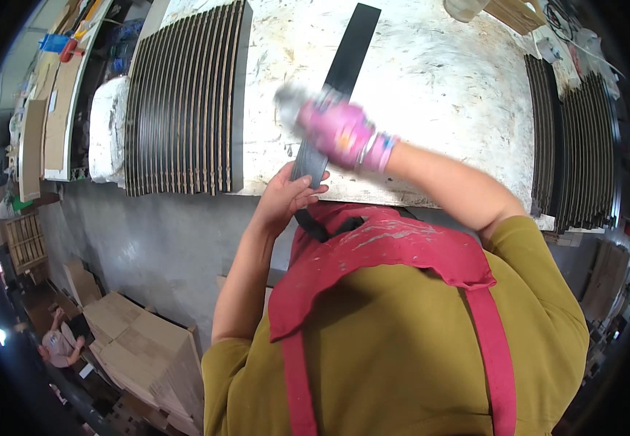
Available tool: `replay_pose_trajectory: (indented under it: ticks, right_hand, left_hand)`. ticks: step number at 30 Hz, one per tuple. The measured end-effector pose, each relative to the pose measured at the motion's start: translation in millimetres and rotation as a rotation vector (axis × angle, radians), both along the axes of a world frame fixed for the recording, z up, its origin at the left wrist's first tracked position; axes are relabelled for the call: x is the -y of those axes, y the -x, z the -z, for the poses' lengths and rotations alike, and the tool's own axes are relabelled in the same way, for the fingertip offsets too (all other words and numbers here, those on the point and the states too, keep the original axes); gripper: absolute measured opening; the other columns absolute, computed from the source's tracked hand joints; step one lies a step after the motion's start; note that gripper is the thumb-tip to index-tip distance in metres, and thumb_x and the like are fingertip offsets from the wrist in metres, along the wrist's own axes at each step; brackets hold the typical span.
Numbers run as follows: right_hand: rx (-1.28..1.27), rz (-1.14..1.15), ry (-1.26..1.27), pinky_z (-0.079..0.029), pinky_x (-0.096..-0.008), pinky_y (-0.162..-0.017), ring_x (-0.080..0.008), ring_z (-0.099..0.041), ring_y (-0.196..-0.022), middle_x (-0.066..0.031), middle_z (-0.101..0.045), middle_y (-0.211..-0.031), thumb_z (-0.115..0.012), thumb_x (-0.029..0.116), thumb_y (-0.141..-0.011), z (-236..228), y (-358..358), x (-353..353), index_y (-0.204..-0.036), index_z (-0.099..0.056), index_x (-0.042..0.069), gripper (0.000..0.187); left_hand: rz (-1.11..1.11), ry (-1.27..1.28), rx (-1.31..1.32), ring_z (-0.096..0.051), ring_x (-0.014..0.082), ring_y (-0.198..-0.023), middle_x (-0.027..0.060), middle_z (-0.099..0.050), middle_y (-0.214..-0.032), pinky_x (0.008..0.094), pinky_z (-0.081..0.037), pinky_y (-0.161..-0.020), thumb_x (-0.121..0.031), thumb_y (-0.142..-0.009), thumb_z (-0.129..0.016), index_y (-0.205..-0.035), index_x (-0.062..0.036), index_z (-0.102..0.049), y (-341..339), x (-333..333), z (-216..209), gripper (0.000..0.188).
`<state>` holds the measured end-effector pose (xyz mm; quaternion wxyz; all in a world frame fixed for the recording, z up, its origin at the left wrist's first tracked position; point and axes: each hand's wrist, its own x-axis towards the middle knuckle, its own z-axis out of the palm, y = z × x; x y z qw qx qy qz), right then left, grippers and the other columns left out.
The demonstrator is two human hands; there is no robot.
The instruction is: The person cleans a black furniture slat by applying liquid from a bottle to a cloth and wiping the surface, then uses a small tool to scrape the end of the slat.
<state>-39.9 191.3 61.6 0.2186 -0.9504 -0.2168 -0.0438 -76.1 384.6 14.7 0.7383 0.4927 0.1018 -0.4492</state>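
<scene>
A long flat black strip [352, 54] lies slantwise over the white worktable, its near end by my body. My left hand [291, 195] is bare and grips that near end between thumb and fingers. In a pink patterned glove, my right hand [340, 133] is over the middle of the strip and hides part of it. Its fingers are closed round a grey wad [291, 105], perhaps a rag, too smeared by motion to be sure.
A row of dark strips [184, 102] stands on edge at the table's left, with more dark strips [584, 145] at its right end. The worktable [446, 94] has a stained white top. Flat cardboard stacks [140, 349] and another person [62, 343] are at lower left.
</scene>
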Motion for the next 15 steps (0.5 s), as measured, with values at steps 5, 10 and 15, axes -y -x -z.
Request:
replay_pose_trajectory:
  ticks: [5, 10, 15]
  right_hand:
    - [0.008, 0.033, 0.201, -0.052, -0.0375, -0.058, -0.0264, -0.065, -0.068, -0.0110, -0.063, -0.072, -0.062, 0.014, -0.073, 29.9, 1.3, -10.0, -0.096, -0.056, 0.003, 0.026]
    - [0.058, 0.220, -0.315, -0.053, -0.0389, -0.070, -0.0296, -0.064, -0.081, -0.0134, -0.063, -0.085, -0.050, 0.027, -0.089, 29.2, -20.5, 19.1, -0.093, -0.060, 0.008, 0.022]
    - [-0.142, 0.649, -0.101, -0.049, -0.0377, -0.069, -0.0246, -0.061, -0.071, -0.0116, -0.062, -0.075, -0.056, 0.027, -0.086, 24.1, -48.0, 169.9, -0.090, -0.060, 0.009, 0.018]
  left_hand:
    - [-0.020, -0.049, -0.028, -0.066, 0.0172, -0.083, 0.0122, -0.064, -0.103, 0.0221, -0.054, -0.063, -0.008, -0.091, -0.053, -0.121, 0.0006, -0.045, -2.6, 9.3, -7.6, 0.032]
    - [-0.040, -0.008, 0.028, -0.062, 0.0148, -0.083, 0.0124, -0.063, -0.106, 0.0208, -0.047, -0.065, -0.015, -0.090, -0.053, -0.120, -0.0032, -0.048, 6.8, 3.2, -7.7, 0.032]
    - [-0.037, -0.044, -0.020, -0.065, 0.0195, -0.093, 0.0131, -0.062, -0.113, 0.0248, -0.051, -0.076, -0.025, -0.093, -0.048, -0.128, -0.0031, -0.045, -1.3, 13.7, -34.9, 0.041]
